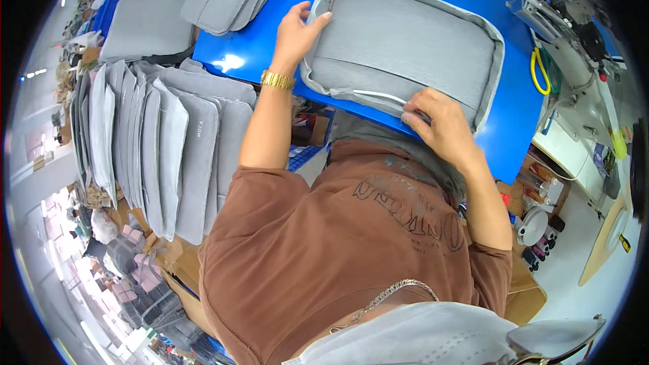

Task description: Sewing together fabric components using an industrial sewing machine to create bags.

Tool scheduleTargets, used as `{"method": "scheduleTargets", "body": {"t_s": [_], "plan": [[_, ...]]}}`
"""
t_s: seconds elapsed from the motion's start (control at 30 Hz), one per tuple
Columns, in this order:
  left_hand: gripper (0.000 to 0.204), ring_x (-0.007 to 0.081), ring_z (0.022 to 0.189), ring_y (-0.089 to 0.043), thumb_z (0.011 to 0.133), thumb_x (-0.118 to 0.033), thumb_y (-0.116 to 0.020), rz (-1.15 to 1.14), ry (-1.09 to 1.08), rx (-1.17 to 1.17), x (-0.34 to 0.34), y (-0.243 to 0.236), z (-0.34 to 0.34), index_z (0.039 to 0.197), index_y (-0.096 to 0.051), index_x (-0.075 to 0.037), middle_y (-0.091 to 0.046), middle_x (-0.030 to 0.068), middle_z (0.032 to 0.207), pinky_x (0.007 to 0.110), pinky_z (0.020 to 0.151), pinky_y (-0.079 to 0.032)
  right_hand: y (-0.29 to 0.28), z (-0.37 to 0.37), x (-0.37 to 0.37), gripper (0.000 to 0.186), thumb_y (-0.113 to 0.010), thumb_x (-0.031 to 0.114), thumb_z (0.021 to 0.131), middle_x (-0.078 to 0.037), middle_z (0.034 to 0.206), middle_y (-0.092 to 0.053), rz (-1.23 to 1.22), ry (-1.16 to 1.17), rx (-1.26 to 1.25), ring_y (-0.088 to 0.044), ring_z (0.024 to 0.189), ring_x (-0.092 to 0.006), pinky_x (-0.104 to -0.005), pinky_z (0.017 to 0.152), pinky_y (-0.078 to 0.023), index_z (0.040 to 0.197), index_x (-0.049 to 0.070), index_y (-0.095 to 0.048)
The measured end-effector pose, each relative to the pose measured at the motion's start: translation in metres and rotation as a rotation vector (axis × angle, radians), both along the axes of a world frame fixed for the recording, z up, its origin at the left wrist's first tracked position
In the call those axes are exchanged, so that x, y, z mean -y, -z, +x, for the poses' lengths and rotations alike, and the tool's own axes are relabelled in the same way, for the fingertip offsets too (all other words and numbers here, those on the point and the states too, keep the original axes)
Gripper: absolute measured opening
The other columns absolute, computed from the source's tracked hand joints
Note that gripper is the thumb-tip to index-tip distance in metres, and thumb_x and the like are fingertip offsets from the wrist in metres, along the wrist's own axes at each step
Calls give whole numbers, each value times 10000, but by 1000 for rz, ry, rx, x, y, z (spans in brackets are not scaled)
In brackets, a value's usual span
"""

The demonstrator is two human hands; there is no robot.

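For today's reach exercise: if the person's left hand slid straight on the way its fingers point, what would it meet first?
The left hand already rests on the grey padded sleeve, fingers pointing right across it, so it would probably just cross more sleeve.

Bright overhead light, glare on blue table, fisheye-bent dark edges, sharp centre

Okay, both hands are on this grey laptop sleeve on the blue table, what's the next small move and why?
Probably draw the right hand along the near edge of the grey sleeve while the left hand holds the far corner flat. The right fingers pinch the rim beside a thin white strip, and the sleeve's opening looks spread, its border standing up around the body on the blue table.
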State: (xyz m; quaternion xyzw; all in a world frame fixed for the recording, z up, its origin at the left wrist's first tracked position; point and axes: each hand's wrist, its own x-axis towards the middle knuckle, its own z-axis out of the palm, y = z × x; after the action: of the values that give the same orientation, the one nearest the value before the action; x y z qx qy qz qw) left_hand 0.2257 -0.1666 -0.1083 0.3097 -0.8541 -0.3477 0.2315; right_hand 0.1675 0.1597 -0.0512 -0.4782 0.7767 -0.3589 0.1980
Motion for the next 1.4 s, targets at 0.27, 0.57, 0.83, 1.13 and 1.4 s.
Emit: {"method": "scheduleTargets", "body": {"t_s": [0.27,0.57,0.83,1.13,1.4], "plan": [[264,196,746,-673,882,-206,-652,275,203,-10,-23,29,-3,1023,-684,15,-709,164,847,350,691,-513,37,-42,119,359,-656,144,881,-159,1096,-634,-36,92,-244,-634,971,-332,-427,826,-510,1221,39,-611],[252,244,689,-647,901,-208,-615,272,147,-138,-42,29,5,1023,-703,-6,-696,139,794,358,672,-497,62,-50,160,161,-672,150,854,-124,1017,-593,-21,95,-340,-592,978,-348,-451,827,-496,948,37,-608],[241,267,749,-691,904,-209,-610,245,115,-53,-33,32,2,1010,-703,-13,-710,176,829,386,690,-511,31,-11,122,110,-651,131,838,-126,1028,-626,86,-598,-80,-573,1014,-344,-434,902,-472,815,25,-636],[112,116,577,-560,925,-115,-631,934,129,-401,-42,-44,-9,941,-570,-22,-567,20,707,258,508,-473,71,-32,133,350,-600,261,918,-134,1334,-561,-83,-56,-545,-433,1326,-331,-520,1110,-328,1213,73,-615],[221,131,956,-620,863,-90,-720,113,380,-541,-66,-93,-36,1067,-678,-16,-676,65,1008,279,876,-487,55,-26,133,461,-580,292,936,-126,1435,-487,97,-17,-423,-333,1423,-347,-557,1162,-245,1353,97,-545]]}}
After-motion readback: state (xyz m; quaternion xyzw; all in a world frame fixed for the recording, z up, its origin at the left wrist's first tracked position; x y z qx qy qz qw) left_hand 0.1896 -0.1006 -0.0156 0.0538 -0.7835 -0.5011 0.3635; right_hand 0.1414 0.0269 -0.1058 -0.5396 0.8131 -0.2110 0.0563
